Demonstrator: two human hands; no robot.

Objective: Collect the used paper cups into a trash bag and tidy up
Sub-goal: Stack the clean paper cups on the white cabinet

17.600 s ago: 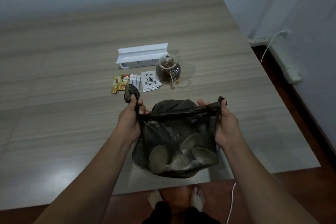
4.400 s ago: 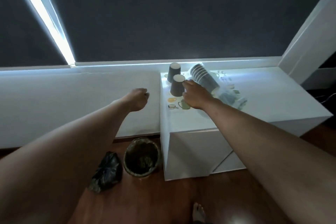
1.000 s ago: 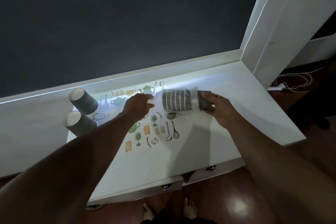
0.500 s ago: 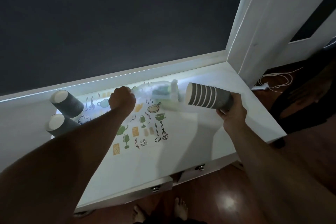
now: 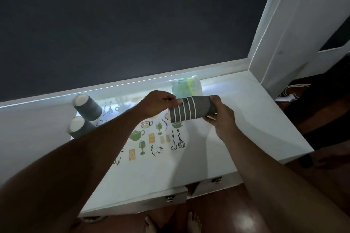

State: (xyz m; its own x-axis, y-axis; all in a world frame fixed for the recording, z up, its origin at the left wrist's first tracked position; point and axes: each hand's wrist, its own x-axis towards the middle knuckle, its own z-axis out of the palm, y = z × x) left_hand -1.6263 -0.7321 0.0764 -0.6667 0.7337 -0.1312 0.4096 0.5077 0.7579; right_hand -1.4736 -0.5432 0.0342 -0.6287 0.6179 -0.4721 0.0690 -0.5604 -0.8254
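Note:
A nested stack of grey paper cups (image 5: 191,109) lies sideways in the air above the white cabinet top (image 5: 236,119). My right hand (image 5: 220,117) grips the stack's closed end. My left hand (image 5: 160,103) pinches the rim of the outermost cup at the open end. Two single grey cups stand upside down at the cabinet's left: one at the back (image 5: 87,107), one in front (image 5: 79,128). A crumpled clear plastic sleeve (image 5: 186,87) lies at the back by the window ledge.
A patterned mat (image 5: 151,142) with kitchen drawings covers the middle of the cabinet top. A dark blind fills the window behind. A white pillar (image 5: 295,24) rises at the right, with white cables (image 5: 291,92) on the wooden floor beside it. Two drawer knobs show below.
The plastic sleeve has left my left hand and now lies at the back of the cabinet. My left hand has come over to the stack's open end.

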